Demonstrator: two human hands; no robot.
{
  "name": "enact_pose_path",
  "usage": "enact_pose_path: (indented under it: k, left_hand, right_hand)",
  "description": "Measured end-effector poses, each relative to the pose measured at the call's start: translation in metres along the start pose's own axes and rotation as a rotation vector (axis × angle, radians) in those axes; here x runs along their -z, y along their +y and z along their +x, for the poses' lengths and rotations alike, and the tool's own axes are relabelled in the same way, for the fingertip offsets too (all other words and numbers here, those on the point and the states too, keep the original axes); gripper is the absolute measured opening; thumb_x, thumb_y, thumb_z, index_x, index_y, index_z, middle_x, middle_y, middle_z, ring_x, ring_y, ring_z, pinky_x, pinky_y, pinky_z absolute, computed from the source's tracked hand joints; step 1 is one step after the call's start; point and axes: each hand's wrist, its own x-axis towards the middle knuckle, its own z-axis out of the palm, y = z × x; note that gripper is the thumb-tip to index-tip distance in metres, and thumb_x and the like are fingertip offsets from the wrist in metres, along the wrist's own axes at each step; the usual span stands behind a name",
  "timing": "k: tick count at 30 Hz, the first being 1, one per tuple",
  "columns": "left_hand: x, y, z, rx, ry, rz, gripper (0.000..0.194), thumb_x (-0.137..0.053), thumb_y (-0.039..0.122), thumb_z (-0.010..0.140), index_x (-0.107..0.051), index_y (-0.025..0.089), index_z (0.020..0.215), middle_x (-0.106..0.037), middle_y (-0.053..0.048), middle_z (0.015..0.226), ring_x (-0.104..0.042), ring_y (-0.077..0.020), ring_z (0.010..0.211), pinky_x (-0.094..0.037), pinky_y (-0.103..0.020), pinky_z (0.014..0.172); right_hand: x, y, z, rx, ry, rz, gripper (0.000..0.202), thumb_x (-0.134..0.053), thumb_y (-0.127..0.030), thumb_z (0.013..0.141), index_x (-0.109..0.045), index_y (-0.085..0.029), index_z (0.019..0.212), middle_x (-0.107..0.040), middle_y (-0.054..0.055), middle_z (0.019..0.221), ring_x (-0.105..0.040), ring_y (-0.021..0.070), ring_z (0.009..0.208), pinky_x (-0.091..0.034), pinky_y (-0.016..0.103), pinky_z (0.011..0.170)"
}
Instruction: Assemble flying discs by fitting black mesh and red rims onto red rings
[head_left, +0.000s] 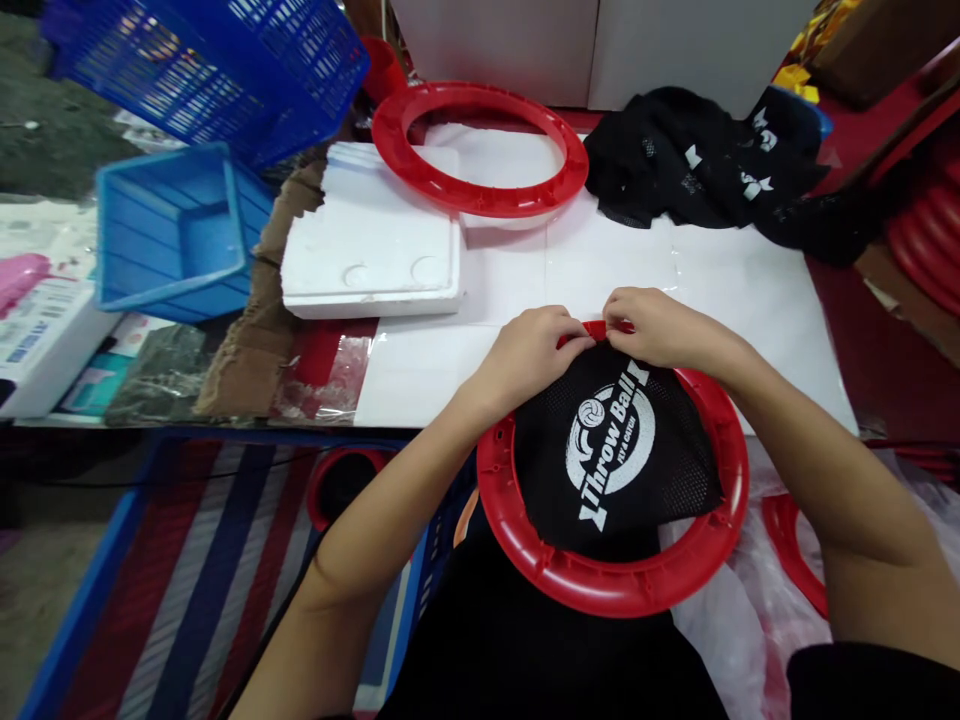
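Note:
A red plastic ring [615,590] rests tilted between my body and the table edge. Across its opening lies a black mesh net [540,440] printed in white with "Throw Ball". At the ring's far rim my left hand [536,345] pinches the net's edge against the red plastic. Close beside it, my right hand [649,325] has its fingers closed on the same edge. The net's lower right part hangs loose of the ring, leaving a gap there. My fingertips partly hide the far rim.
Another red ring [480,200] leans on a white foam block [375,250]. Black nets [675,160] lie heaped at the back right. A light blue bin [172,230] and a dark blue crate [225,60] stand left. Stacked red rings [930,220] are at the right edge.

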Motion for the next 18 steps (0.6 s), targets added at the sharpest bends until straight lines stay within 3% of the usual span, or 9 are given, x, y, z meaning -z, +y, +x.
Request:
enact_pose_path:
  k: [2, 7, 10, 12, 14, 16, 18]
  left_hand:
    - [-0.002, 0.001, -0.002, -0.014, -0.016, 0.064, 0.023, -0.062, 0.031, 0.105, -0.083, 0.022, 0.103, -0.076, -0.007, 0.104, -0.070, -0.0235, 0.096, -0.050, -0.036, 0.086]
    - [-0.011, 0.002, -0.012, -0.058, -0.025, 0.254, 0.026, -0.062, 0.029, 0.106, -0.075, 0.021, 0.126, -0.076, -0.009, 0.116, -0.070, -0.0272, 0.106, -0.051, -0.039, 0.091]
    - [-0.015, 0.004, -0.017, -0.104, -0.018, 0.370, 0.030, -0.055, 0.028, 0.109, -0.070, 0.022, 0.135, -0.073, -0.011, 0.124, -0.070, -0.0275, 0.105, -0.050, -0.040, 0.089]
    - [-0.015, 0.006, -0.019, -0.130, -0.034, 0.441, 0.031, -0.050, 0.026, 0.111, -0.069, 0.022, 0.135, -0.073, -0.013, 0.123, -0.071, -0.0284, 0.102, -0.050, -0.041, 0.086]
    - [-0.013, 0.009, -0.021, -0.115, -0.042, 0.524, 0.033, -0.044, 0.021, 0.110, -0.068, 0.020, 0.134, -0.074, -0.015, 0.118, -0.072, -0.0286, 0.095, -0.050, -0.041, 0.082]
    - [-0.010, 0.012, -0.025, -0.026, -0.019, 0.610, 0.035, -0.040, 0.013, 0.107, -0.067, 0.018, 0.129, -0.074, -0.017, 0.112, -0.072, -0.0273, 0.085, -0.049, -0.040, 0.076]
    - [-0.005, 0.016, -0.031, 0.126, 0.042, 0.667, 0.035, -0.036, 0.009, 0.104, -0.065, 0.014, 0.124, -0.073, -0.019, 0.101, -0.070, -0.0258, 0.074, -0.047, -0.037, 0.069]
  right_hand:
    - [0.000, -0.003, 0.000, -0.009, 0.016, -0.074, 0.015, -0.062, -0.020, 0.088, -0.069, -0.021, 0.075, -0.070, 0.010, 0.096, -0.063, 0.0233, 0.083, -0.048, 0.040, 0.078]
    - [0.013, 0.014, 0.015, 0.007, -0.225, 0.159, 0.011, -0.070, -0.028, 0.087, -0.077, -0.022, 0.081, -0.074, 0.007, 0.101, -0.066, 0.0219, 0.085, -0.052, 0.037, 0.077]
    - [0.016, 0.014, 0.017, 0.033, -0.224, 0.077, 0.013, -0.071, -0.030, 0.088, -0.079, -0.024, 0.082, -0.074, 0.006, 0.097, -0.066, 0.0225, 0.086, -0.053, 0.038, 0.078]
    - [0.013, 0.004, 0.006, 0.018, -0.133, -0.063, 0.016, -0.067, -0.029, 0.092, -0.078, -0.024, 0.082, -0.074, 0.009, 0.099, -0.065, 0.0241, 0.087, -0.053, 0.041, 0.080]
    - [0.008, -0.010, -0.015, 0.007, 0.040, -0.193, 0.023, -0.058, -0.029, 0.100, -0.078, -0.023, 0.090, -0.073, 0.013, 0.112, -0.066, 0.0292, 0.098, -0.053, 0.047, 0.087]
    - [0.001, -0.022, -0.041, -0.011, 0.235, -0.287, 0.029, -0.050, -0.031, 0.106, -0.077, -0.022, 0.101, -0.069, 0.017, 0.126, -0.063, 0.0354, 0.113, -0.051, 0.055, 0.097]
    - [-0.007, -0.025, -0.066, -0.055, 0.319, -0.322, 0.029, -0.050, -0.037, 0.108, -0.074, -0.022, 0.109, -0.066, 0.019, 0.134, -0.060, 0.0393, 0.121, -0.049, 0.060, 0.102]
